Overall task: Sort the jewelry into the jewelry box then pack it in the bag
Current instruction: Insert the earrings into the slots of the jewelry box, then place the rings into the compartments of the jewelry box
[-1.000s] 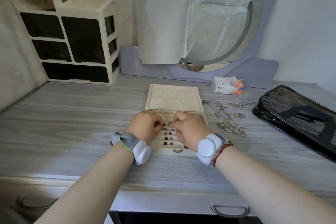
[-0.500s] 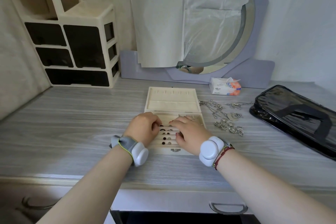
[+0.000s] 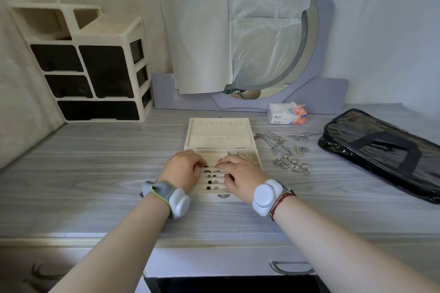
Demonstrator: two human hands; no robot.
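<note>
A cream jewelry box [image 3: 219, 137] lies open in the middle of the desk, its lid flat behind the base. Several small rings [image 3: 212, 182], dark and silver, sit in the padded rows at the front of the base. My left hand [image 3: 183, 170] rests on the box's left side, its bent fingertips on the top ring row; I cannot tell whether they grip a ring. My right hand [image 3: 240, 173] lies over the right side with fingers spread and nothing visible in them. A pile of silver chains and rings [image 3: 289, 154] lies to the right of the box. The black bag [image 3: 381, 152] lies flat at the far right.
A cream drawer organiser [image 3: 95, 78] stands at the back left. A round mirror [image 3: 273, 74] covered with paper leans on the back wall, with a tissue pack [image 3: 285, 113] in front of it. A drawer handle [image 3: 291, 266] sits below the desk's front edge.
My two hands, pinched together over the top ring row a second ago, have drawn slightly apart. The camera has tilted up a little.
</note>
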